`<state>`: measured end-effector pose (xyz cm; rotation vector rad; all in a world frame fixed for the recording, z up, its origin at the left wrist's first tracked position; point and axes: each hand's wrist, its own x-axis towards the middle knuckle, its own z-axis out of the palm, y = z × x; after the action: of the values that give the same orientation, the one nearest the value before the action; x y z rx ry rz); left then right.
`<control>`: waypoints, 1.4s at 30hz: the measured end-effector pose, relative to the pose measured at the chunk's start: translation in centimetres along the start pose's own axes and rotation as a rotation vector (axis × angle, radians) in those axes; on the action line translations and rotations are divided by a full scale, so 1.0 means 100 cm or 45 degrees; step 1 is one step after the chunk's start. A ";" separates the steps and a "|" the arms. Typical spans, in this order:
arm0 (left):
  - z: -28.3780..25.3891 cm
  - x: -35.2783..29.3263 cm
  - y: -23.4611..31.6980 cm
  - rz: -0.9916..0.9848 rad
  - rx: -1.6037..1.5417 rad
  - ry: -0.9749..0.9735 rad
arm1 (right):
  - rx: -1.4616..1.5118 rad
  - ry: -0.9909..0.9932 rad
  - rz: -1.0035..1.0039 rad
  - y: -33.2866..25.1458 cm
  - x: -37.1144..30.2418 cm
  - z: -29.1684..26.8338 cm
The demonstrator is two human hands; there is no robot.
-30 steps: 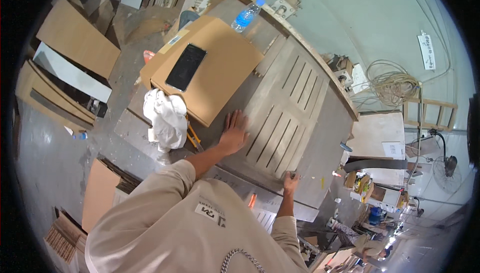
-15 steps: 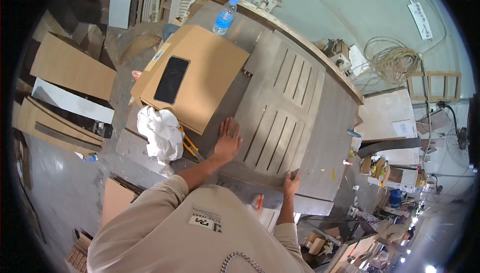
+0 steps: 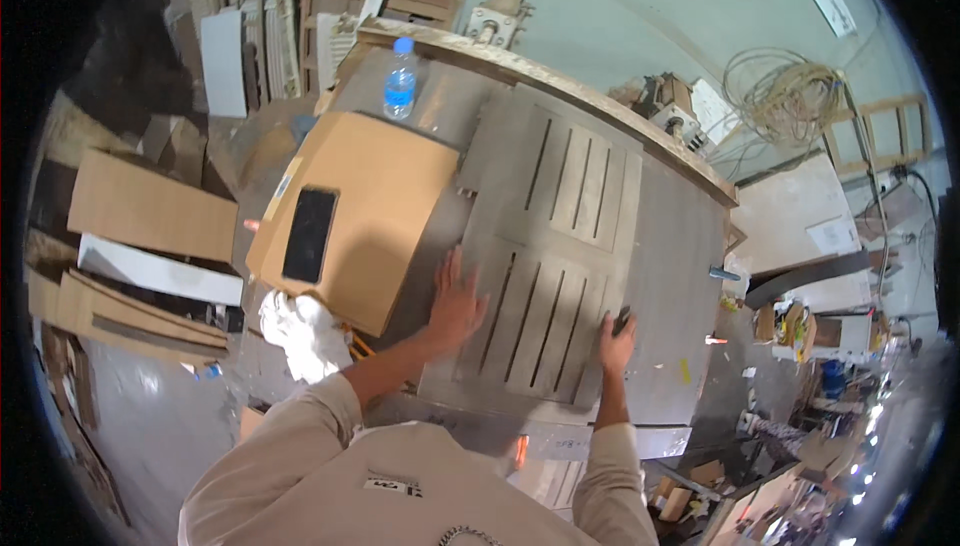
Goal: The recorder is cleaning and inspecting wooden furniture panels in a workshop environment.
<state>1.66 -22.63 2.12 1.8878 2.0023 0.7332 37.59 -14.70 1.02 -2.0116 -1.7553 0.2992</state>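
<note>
A flat grey-brown panel (image 3: 548, 246) with two groups of long slots lies on the worktable (image 3: 675, 276). My left hand (image 3: 455, 308) lies flat with fingers apart, at the panel's left edge. My right hand (image 3: 616, 346) is at the right edge of the panel, closed around a small dark object (image 3: 622, 320) that sticks out past the fingers; its kind is unclear. Left of the panel sits a cardboard box (image 3: 385, 206) with a black phone (image 3: 310, 234) on top. A crumpled white cloth (image 3: 300, 334) lies against the box's near side.
A water bottle (image 3: 400, 81) stands behind the box. Along the table's far side runs a raised ledge (image 3: 560, 86), with motor-like units (image 3: 672, 106) beyond it. Boards (image 3: 150, 204) are stacked on the left. Coiled cable (image 3: 785, 96) hangs on the wall.
My right hand has moved from the panel's near right corner farther up its right edge, and a dark object now shows in it. My left hand stays by the left edge. The view has shifted.
</note>
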 end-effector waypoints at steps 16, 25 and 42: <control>0.067 0.246 -0.041 -0.229 0.427 0.392 | -0.205 0.012 -0.174 -0.030 0.103 0.054; 0.068 0.249 -0.058 -0.228 0.540 0.515 | -0.187 0.062 -0.236 -0.045 0.111 0.056; 0.073 0.253 -0.058 -0.191 0.463 0.451 | -0.096 0.135 -0.260 -0.028 0.114 0.061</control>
<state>-1.70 3.42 -3.77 1.8650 2.6200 0.7443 34.33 -2.11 -1.51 -1.8419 -1.9101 0.0607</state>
